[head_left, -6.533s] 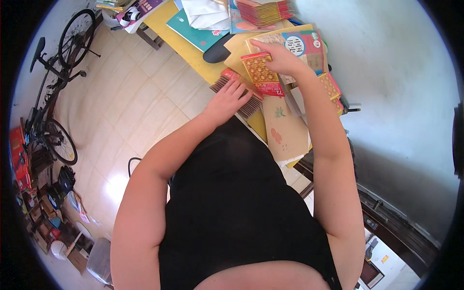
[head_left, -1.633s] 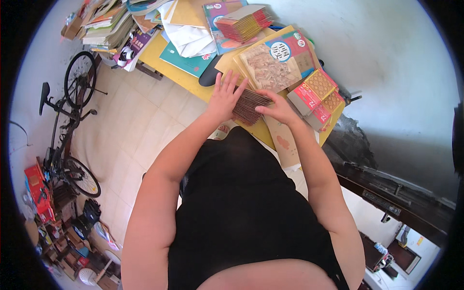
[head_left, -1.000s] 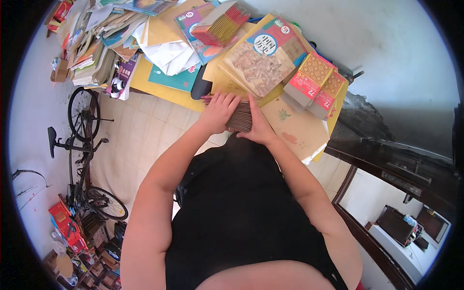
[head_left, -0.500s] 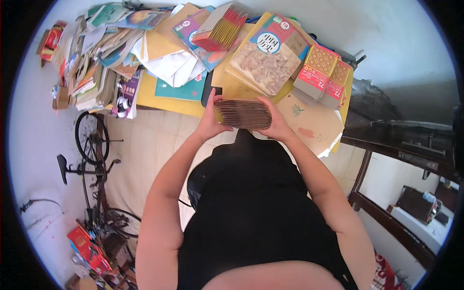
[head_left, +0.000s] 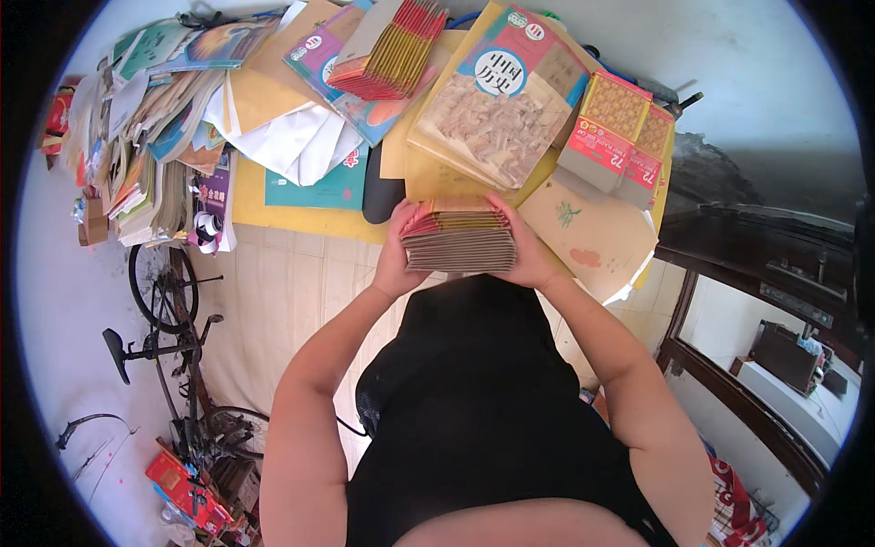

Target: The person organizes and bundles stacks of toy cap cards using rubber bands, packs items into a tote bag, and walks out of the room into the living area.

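Between my two hands is a stack of thin, flat cardboard packs (head_left: 458, 248), with brown-grey edges toward me and red and gold on the upper side. My left hand (head_left: 398, 248) presses on its left end and my right hand (head_left: 526, 251) on its right end, fingers wrapped round the sides. The stack is held over the near edge of the yellow table (head_left: 310, 219). Beyond it lies a pile of textbooks (head_left: 501, 109). A similar fanned stack of red and gold packs (head_left: 390, 50) rests on books farther left.
Two red and gold stacks (head_left: 606, 137) stand at the table's right, behind a tan paper folder (head_left: 588, 239). Piled books and papers (head_left: 150, 137) crowd the left side. A bicycle (head_left: 164, 337) leans by the left wall; a dark wooden cabinet (head_left: 756, 237) is at right.
The stack has tilted, so its red and gold upper side now shows above the edges. Both hands sit slightly lower in the view, still holding it. The whole view has shifted a little.
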`<state>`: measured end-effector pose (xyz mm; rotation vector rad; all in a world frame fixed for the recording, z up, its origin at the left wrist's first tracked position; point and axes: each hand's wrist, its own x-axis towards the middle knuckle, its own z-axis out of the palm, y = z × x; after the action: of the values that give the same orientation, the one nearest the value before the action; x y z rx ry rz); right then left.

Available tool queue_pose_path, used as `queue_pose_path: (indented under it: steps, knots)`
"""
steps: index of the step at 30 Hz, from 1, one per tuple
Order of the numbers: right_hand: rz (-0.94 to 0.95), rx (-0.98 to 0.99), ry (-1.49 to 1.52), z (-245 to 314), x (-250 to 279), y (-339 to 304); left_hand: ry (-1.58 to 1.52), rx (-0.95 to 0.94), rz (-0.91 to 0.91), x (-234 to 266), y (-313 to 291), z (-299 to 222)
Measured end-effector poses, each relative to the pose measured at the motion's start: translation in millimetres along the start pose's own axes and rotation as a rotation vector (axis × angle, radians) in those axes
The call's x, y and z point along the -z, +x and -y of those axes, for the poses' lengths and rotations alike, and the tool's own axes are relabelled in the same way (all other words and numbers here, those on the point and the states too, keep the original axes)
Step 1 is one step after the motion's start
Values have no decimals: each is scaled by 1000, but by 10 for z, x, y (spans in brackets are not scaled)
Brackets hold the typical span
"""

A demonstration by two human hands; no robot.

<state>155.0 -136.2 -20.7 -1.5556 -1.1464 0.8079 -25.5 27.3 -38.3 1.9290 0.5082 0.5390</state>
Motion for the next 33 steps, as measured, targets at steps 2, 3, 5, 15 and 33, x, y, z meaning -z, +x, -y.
queue_pose_path:
  steps: [2,3,5,15,33]
  knots:
    - [-47,-3,-80,-22,26,-15,113,-61,55,41,49,-140]
    - [-55,-2,-85,-17,71,-30,229,-116,104,55,82,-157]
    - [-48,37,-99,51,112,-51,280,-99,140,53,18,6]
    - [-84,79,-28,-58,109,-54,2,2,171,-105,140,7]
    - [-256,87,-100,170,40,-34,-160,113,138,17,215,94]
